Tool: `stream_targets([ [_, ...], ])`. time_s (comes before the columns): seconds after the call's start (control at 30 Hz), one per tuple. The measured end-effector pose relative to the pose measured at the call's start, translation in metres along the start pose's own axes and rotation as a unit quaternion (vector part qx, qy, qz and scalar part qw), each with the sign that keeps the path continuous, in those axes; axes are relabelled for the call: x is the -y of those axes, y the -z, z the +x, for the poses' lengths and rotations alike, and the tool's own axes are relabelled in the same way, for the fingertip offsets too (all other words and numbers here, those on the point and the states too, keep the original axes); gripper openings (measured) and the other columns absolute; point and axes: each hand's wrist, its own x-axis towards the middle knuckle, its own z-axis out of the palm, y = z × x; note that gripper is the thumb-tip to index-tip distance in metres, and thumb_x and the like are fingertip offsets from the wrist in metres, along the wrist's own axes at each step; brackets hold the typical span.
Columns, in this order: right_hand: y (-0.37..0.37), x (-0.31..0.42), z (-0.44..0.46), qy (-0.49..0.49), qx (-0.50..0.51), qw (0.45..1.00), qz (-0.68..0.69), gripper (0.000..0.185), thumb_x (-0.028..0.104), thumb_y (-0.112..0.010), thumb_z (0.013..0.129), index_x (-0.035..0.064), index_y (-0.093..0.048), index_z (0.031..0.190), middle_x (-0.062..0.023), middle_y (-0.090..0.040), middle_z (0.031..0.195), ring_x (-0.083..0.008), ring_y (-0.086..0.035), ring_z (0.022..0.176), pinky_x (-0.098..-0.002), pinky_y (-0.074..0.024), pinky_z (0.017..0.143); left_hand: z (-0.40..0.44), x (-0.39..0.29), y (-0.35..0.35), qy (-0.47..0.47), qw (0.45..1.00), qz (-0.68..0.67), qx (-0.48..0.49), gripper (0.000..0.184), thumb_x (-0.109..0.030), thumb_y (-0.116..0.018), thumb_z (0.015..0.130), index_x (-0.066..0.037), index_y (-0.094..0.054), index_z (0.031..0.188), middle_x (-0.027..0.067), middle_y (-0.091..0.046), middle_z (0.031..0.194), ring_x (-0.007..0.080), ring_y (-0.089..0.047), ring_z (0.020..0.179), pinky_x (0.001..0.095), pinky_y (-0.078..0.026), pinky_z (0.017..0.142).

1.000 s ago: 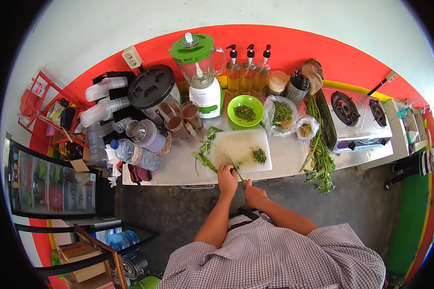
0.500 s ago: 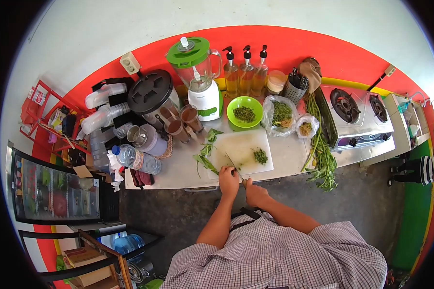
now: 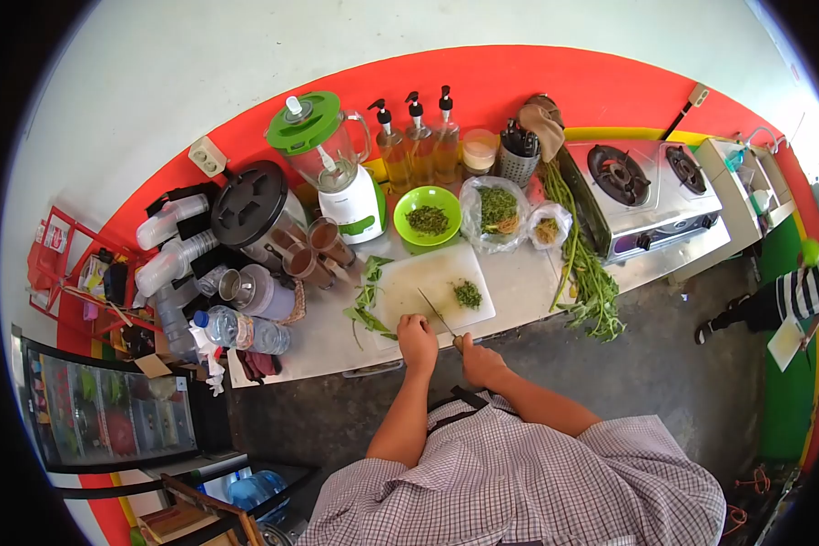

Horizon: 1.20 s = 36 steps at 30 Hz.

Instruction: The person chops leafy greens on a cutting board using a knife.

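My right hand point(image 3: 483, 365) is closed around the handle of a kitchen knife point(image 3: 439, 313), its blade slanting up and left over the white cutting board point(image 3: 414, 275). Beside the blade, at the board's front edge, my left hand point(image 3: 417, 340) has its fingers curled in; whatever they may hold is hidden. A small heap of chopped greens point(image 3: 467, 294) lies on the right part of the board. Whole leafy stems point(image 3: 366, 300) rest along its left edge. Behind the board stands a lime-green bowl point(image 3: 400, 236) with more chopped greens inside.
A blender point(image 3: 344, 196), pump bottles point(image 3: 419, 150) and bags of greens point(image 3: 495, 207) line the back. Long leafy stalks point(image 3: 587, 293) hang over the counter edge by the gas stove point(image 3: 646, 205). Cups and a water bottle point(image 3: 246, 331) crowd the left. Another person point(image 3: 787, 296) stands far right.
The view has turned, so the counter appears tilted and its things shifted left. At far right, the other person shows more fully, with a pale flat thing at hand. My hands stay at the board's front edge.
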Motion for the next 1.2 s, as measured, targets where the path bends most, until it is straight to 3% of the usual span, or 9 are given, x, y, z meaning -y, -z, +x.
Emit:
stream_targets([
  [0.1, 0.0, -0.015, 0.002, -0.016, -0.052, 0.998, 0.016, 0.052, 0.015, -0.058, 0.089, -0.0015, -0.032, 0.131, -0.0324, -0.068, 0.106, -0.0469, -0.068, 0.102, -0.0546, -0.0538, 0.089, 0.002, -0.005, -0.007, -0.005, 1.0, 0.004, -0.005, 0.004, -0.001, -0.065, 0.083, 0.0, -0.066, 0.087, 0.016, -0.06, 0.092, 0.0368, -0.06, 0.092, 0.0459, -0.05, 0.082],
  [0.2, 0.002, -0.022, 0.004, -0.042, -0.063, 0.996, 0.037, 0.051, 0.018, -0.059, 0.088, -0.001, -0.032, 0.127, -0.0345, -0.067, 0.104, -0.0484, -0.067, 0.102, -0.0565, -0.0527, 0.089, 0.001, -0.007, -0.015, -0.006, 0.997, -0.021, 0.073, 0.006, -0.003, -0.065, 0.086, -0.001, -0.068, 0.091, 0.0146, -0.061, 0.099, 0.036, -0.06, 0.094, 0.0449, -0.051, 0.084],
  [0.33, -0.002, -0.021, 0.004, -0.014, -0.076, 0.995, 0.068, 0.05, 0.019, -0.059, 0.088, -0.0015, -0.031, 0.124, -0.0362, -0.066, 0.102, -0.0509, -0.066, 0.098, -0.0577, -0.0525, 0.087, -0.001, -0.01, -0.015, -0.022, 0.996, -0.056, 0.069, 0.012, -0.002, -0.065, 0.085, -0.002, -0.069, 0.097, 0.0136, -0.061, 0.102, 0.0345, -0.06, 0.097, 0.0441, -0.052, 0.084],
  [0.4, -0.003, -0.018, 0.005, 0.022, -0.071, 0.994, 0.078, 0.047, 0.019, -0.059, 0.088, -0.0022, -0.032, 0.121, -0.0375, -0.065, 0.1, -0.0529, -0.066, 0.095, -0.0588, -0.0525, 0.084, -0.002, -0.009, -0.009, -0.059, 0.998, -0.013, 0.034, 0.018, -0.003, -0.066, 0.087, -0.002, -0.071, 0.105, 0.0124, -0.063, 0.103, 0.0336, -0.06, 0.097, 0.0437, -0.052, 0.087],
  [0.53, -0.014, -0.012, 0.012, 0.022, -0.05, 0.997, 0.054, 0.047, 0.018, -0.059, 0.088, -0.0028, -0.032, 0.121, -0.0369, -0.066, 0.1, -0.0527, -0.066, 0.094, -0.058, -0.0535, 0.083, 0.0, -0.004, 0.007, -0.05, 0.998, 0.002, 0.031, 0.02, -0.004, -0.069, 0.083, -0.004, -0.07, 0.104, 0.0117, -0.063, 0.103, 0.0333, -0.058, 0.102, 0.0437, -0.049, 0.092],
  [0.73, -0.004, 0.001, 0.003, 0.028, -0.027, 0.999, 0.03, 0.048, 0.017, -0.057, 0.088, -0.0034, -0.033, 0.125, -0.0357, -0.067, 0.103, -0.0503, -0.067, 0.098, -0.0573, -0.0528, 0.087, -0.005, 0.006, 0.011, -0.059, 0.998, 0.012, 0.031, 0.016, -0.005, -0.072, 0.08, -0.006, -0.07, 0.096, 0.0101, -0.063, 0.099, 0.0326, -0.057, 0.1, 0.0429, -0.049, 0.089],
  [0.9, -0.011, 0.012, 0.003, -0.024, -0.007, 1.0, -0.007, 0.059, 0.014, -0.058, 0.09, -0.0054, -0.028, 0.137, -0.0313, -0.068, 0.11, -0.0453, -0.067, 0.105, -0.052, -0.0534, 0.092, -0.007, 0.01, 0.012, -0.062, 0.998, -0.017, 0.023, 0.013, -0.006, -0.074, 0.08, -0.007, -0.07, 0.092, 0.0101, -0.063, 0.094, 0.0339, -0.058, 0.095, 0.0433, -0.048, 0.086],
  [1.1, 0.009, 0.021, 0.012, -0.02, 0.032, 0.998, -0.045, 0.068, 0.014, -0.058, 0.09, -0.0063, -0.022, 0.144, -0.0302, -0.065, 0.121, -0.0416, -0.066, 0.111, -0.0489, -0.0527, 0.095, -0.006, 0.01, 0.005, -0.062, 0.998, 0.018, -0.002, 0.008, -0.011, -0.072, 0.084, -0.007, -0.07, 0.091, 0.0081, -0.063, 0.092, 0.0317, -0.058, 0.092, 0.0423, -0.049, 0.085],
  [1.2, 0.008, 0.017, 0.014, -0.01, 0.011, 0.999, -0.04, 0.072, 0.016, -0.061, 0.087, -0.0099, -0.023, 0.142, -0.0324, -0.066, 0.114, -0.0449, -0.067, 0.107, -0.0508, -0.0531, 0.093, -0.006, 0.009, 0.002, -0.06, 0.998, 0.028, -0.01, 0.01, -0.013, -0.071, 0.085, -0.007, -0.071, 0.093, 0.0086, -0.063, 0.093, 0.0319, -0.058, 0.092, 0.0426, -0.05, 0.084],
])
